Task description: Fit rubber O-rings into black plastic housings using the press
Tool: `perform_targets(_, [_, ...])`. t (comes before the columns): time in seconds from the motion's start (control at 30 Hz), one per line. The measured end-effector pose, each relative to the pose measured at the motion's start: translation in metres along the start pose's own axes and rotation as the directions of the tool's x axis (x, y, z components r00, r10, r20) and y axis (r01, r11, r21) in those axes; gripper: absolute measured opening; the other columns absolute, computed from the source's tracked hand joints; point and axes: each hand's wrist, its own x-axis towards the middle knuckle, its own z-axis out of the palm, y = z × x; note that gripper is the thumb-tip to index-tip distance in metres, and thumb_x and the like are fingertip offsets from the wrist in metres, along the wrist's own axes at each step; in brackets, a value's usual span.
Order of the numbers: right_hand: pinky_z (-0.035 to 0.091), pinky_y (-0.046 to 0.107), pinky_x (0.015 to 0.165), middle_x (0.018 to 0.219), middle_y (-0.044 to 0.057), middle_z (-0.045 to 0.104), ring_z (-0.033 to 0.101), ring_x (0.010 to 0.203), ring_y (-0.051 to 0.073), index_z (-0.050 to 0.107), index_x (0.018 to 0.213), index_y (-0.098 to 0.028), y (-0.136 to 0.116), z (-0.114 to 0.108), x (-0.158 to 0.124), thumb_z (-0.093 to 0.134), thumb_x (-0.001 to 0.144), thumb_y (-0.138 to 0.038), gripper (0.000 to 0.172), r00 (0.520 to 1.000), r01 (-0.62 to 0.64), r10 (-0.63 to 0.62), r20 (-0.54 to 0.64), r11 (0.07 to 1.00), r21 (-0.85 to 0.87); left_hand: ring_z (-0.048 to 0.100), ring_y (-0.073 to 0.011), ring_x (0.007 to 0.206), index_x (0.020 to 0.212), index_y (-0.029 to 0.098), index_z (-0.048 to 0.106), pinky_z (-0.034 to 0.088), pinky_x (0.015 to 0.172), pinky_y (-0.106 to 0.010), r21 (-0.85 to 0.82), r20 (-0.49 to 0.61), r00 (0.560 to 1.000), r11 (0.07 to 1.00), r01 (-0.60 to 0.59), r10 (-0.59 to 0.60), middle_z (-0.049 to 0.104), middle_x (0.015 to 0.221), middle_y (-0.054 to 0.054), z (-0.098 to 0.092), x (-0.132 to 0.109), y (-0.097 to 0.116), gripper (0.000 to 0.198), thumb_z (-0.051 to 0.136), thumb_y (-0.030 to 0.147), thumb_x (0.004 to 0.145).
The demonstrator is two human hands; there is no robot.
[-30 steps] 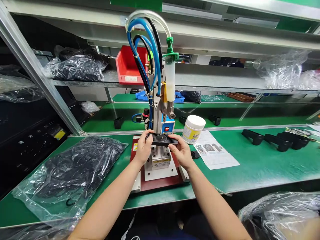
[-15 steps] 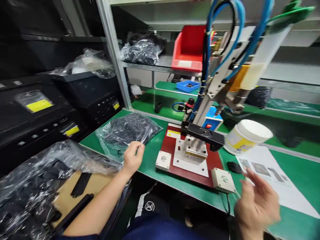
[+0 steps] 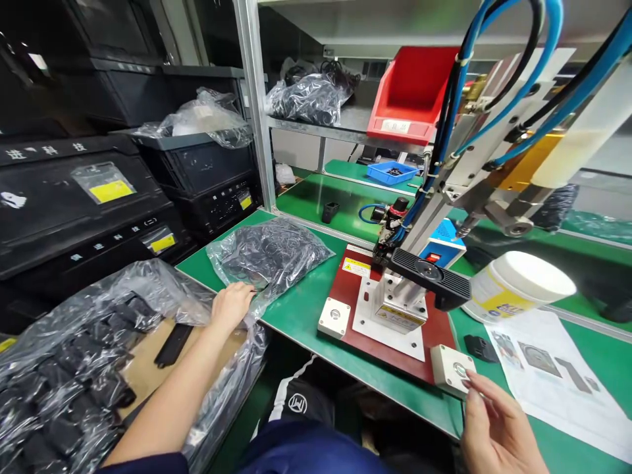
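My left hand (image 3: 232, 304) is at the near edge of a clear plastic bag (image 3: 276, 253) filled with thin black items, on the green bench. Its fingers are together, and a small dark bit shows by the fingertips; what they grip is hidden. My right hand (image 3: 501, 421) is beside the right push-button box (image 3: 453, 370), fingertips close to its corner, fingers loosely bent and apart with nothing visible in them. Between the hands is a press fixture on a red base (image 3: 340, 289), with a black slotted part (image 3: 428, 275) on its metal post and another button box (image 3: 334, 317) at left.
At lower left, a plastic-lined box holds several wrapped black parts and a loose black piece (image 3: 174, 343) on cardboard (image 3: 143, 362). A white tub (image 3: 523, 283), small black part (image 3: 480, 349) and printed sheet (image 3: 567, 388) are at right. A red bin (image 3: 415, 92) hangs above.
My left hand has moved left and down from above the bench to the bag's edge. My right hand has come down close to the right button box. The view has shifted left.
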Motion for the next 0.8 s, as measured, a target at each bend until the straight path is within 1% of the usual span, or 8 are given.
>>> perform_targets(0.1, [0.049,0.049,0.09,0.097,0.01,0.067,0.065,0.087,0.025,0.067,0.099,-0.016,0.003,-0.005,-0.003,0.065,0.083,-0.026,0.019,1.0,0.015,-0.015,0.028,1.0,0.015,0.068,-0.0243,0.079,0.092,0.02,0.07,0.048,0.067,-0.035,-0.011,-0.105,0.994,1.0,-0.021,0.02,0.074,0.086,-0.006,-0.02,-0.01,-0.002,0.028,0.042,0.026,0.093])
perform_targets(0.17, [0.052,0.042,0.087,0.094,0.008,0.068,0.066,0.083,0.022,0.068,0.099,-0.017,-0.002,-0.001,-0.004,0.064,0.084,-0.025,0.018,0.994,0.014,-0.015,0.104,1.0,0.015,0.069,-0.0221,0.079,0.098,0.019,0.068,0.05,0.072,-0.035,-0.057,-0.243,0.969,0.997,-0.046,0.031,0.074,0.088,-0.006,-0.039,-0.012,0.012,0.025,0.044,0.023,0.094])
perform_targets(0.27, [0.057,0.031,0.077,0.098,0.007,0.07,0.068,0.079,0.018,0.063,0.114,-0.02,-0.026,0.016,-0.003,0.062,0.087,-0.023,0.028,0.939,0.047,-0.076,0.336,0.995,0.093,0.069,-0.0179,0.078,0.108,0.018,0.065,0.053,0.074,-0.032,-0.262,-0.394,0.909,0.932,-0.251,0.134,0.073,0.088,-0.005,-0.063,-0.001,0.065,0.022,0.052,0.014,0.09])
perform_targets(0.37, [0.059,0.029,0.071,0.114,0.012,0.067,0.069,0.084,0.019,0.046,0.138,-0.02,-0.06,0.038,0.007,0.06,0.089,-0.026,0.052,0.817,0.177,-0.296,0.496,0.946,0.273,0.067,-0.015,0.073,0.111,0.018,0.063,0.053,0.068,-0.027,-0.471,-0.415,0.847,0.718,-0.512,0.332,0.072,0.084,-0.004,-0.074,0.016,0.14,0.027,0.056,0.008,0.087])
perform_targets(0.47, [0.059,0.029,0.079,0.115,0.011,0.068,0.067,0.097,0.018,0.048,0.137,-0.022,-0.081,0.047,0.025,0.055,0.091,-0.014,0.047,0.74,0.359,-0.501,0.448,0.858,0.368,0.066,-0.0152,0.073,0.114,0.017,0.061,0.054,0.065,-0.027,-0.615,-0.442,0.77,0.469,-0.634,0.461,0.072,0.084,-0.005,-0.073,0.029,0.201,0.028,0.055,0.009,0.089])
perform_targets(0.57, [0.058,0.028,0.082,0.104,0.008,0.071,0.068,0.097,0.016,0.057,0.128,-0.023,-0.081,0.04,0.047,0.051,0.09,-0.004,0.043,0.754,0.459,-0.555,0.351,0.828,0.323,0.068,-0.0143,0.078,0.117,0.018,0.059,0.056,0.069,-0.025,-0.692,-0.475,0.74,0.318,-0.649,0.476,0.072,0.089,-0.005,-0.07,0.049,0.235,0.029,0.053,0.009,0.09])
perform_targets(0.67, [0.058,0.03,0.085,0.11,0.01,0.07,0.067,0.101,0.018,0.062,0.121,-0.021,-0.072,0.031,0.076,0.053,0.09,-0.007,0.036,0.779,0.546,-0.566,0.269,0.824,0.152,0.067,-0.0167,0.094,0.124,0.021,0.055,0.056,0.082,-0.029,-0.664,-0.531,0.707,0.289,-0.69,0.467,0.07,0.103,-0.007,-0.069,0.083,0.252,0.037,0.059,0.014,0.088])
perform_targets(0.8, [0.057,0.034,0.086,0.108,0.01,0.07,0.067,0.1,0.02,0.067,0.112,-0.02,-0.061,0.037,0.123,0.052,0.093,-0.015,0.025,0.78,0.607,-0.56,0.277,0.786,-0.117,0.052,-0.028,0.123,0.136,0.022,0.046,0.045,0.101,-0.046,-0.54,-0.538,0.66,0.386,-0.748,0.525,0.057,0.132,-0.014,-0.067,0.127,0.264,0.057,0.065,0.039,0.085])
